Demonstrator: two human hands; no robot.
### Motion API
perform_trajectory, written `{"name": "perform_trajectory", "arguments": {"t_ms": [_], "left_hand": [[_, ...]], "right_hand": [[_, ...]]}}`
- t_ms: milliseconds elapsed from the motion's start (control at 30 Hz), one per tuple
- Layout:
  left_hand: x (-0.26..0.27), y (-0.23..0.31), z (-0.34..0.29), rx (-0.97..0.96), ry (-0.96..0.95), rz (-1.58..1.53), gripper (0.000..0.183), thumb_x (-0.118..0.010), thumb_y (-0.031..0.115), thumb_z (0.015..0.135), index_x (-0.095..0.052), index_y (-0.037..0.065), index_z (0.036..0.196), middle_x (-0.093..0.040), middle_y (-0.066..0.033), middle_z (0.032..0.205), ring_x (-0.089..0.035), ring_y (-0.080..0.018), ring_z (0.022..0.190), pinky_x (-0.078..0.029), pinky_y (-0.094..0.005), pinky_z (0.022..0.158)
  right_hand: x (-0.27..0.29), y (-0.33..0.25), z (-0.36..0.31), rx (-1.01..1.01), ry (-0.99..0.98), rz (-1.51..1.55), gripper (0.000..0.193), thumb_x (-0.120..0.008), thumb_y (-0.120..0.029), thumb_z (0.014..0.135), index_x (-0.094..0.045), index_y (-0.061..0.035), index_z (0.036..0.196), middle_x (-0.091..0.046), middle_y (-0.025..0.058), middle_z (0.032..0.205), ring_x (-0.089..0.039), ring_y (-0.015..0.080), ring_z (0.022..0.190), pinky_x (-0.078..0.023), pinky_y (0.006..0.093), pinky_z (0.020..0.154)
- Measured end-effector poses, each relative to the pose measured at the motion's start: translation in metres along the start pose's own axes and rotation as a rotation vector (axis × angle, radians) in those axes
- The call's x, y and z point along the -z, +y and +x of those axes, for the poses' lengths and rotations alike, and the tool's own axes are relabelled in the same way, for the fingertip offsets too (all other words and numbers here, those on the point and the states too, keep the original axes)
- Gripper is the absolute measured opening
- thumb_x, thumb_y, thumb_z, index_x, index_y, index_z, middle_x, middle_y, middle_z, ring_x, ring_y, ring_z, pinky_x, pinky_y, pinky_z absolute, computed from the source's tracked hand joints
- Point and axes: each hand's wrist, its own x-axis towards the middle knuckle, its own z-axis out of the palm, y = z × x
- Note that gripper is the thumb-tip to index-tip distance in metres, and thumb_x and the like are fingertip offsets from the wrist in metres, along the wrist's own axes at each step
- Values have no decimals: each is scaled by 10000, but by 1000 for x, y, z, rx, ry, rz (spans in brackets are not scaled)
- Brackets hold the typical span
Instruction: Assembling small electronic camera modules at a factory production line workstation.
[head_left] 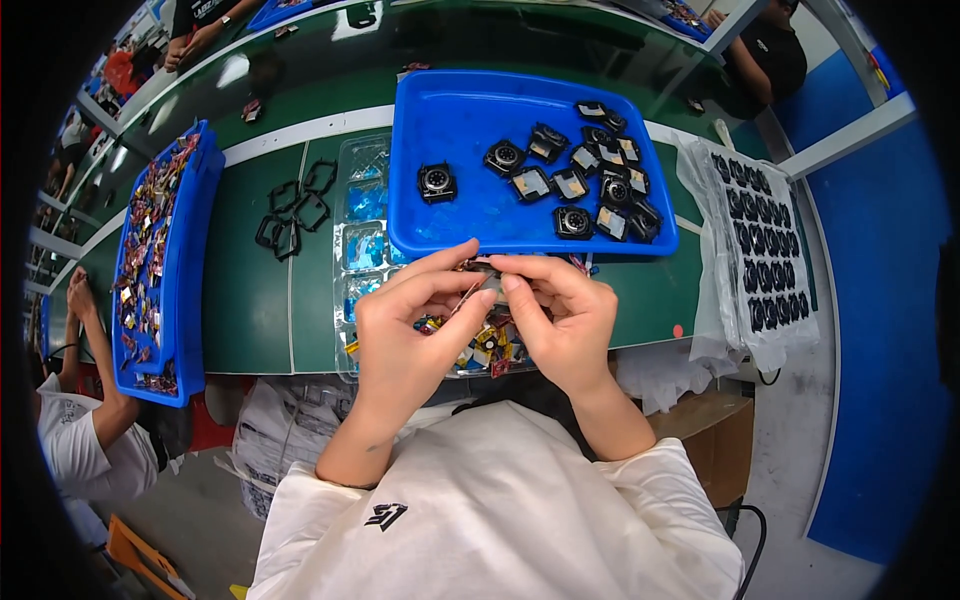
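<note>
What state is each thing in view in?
Left hand, pinching the small dark part
Right hand, pinching it too
Middle blue tray, partly filled
Black housings in it, loose, turned different ways
Left blue bin, heaped with small parts
Black frames, loosely clustered
Clear tray, blue pieces in some compartments
Black units at right, laid in rows

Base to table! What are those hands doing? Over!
Left hand and right hand pinching small dark part. Fingers partly hide it. Loose colourful parts beneath; blue tray beyond.
</note>
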Motion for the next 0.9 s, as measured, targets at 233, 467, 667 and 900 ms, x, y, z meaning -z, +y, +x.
{"name": "perform_trajectory", "arguments": {"t_ms": [233, 467, 667, 900], "left_hand": [[13, -2, -6, -33, -30, 38, 72, -681, -43, 754, -649, -71, 812, -635, -126, 955, -630, -118, 740, -541, -220, 647], [14, -2, -7, 291, -159, -447, 92, -682, -31, 786, -618, -57, 848, -651, -101, 830, -631, -116, 752, -523, -227, 685], [11, -9, -9, 233, -60, -392, 104, -683, -34, 786, -579, -33, 798, -654, -103, 824, -630, -108, 760, -518, -221, 704], [15, -12, -5, 248, -59, -276, 255, -748, 17, 745, -500, 38, 693, -584, -9, 691, -569, -43, 644, -455, -168, 567]], "right_hand": [[4, -1, 5, -94, -13, 211, 172, -614, 104, 777, -591, 81, 945, -650, 136, 915, -624, 127, 826, -520, 229, 725], [-1, 0, 1, 116, 8, 11, 135, -611, 110, 736, -584, 58, 859, -662, 175, 900, -650, 193, 845, -533, 289, 749], [-1, 0, -1, 240, -15, 15, 163, -645, 116, 701, -586, 54, 840, -659, 191, 907, -654, 221, 865, -532, 304, 762], [12, -4, 4, -127, -174, 339, 155, -664, 36, 784, -627, 50, 934, -627, 101, 1011, -635, 151, 900, -532, 256, 771]]}}
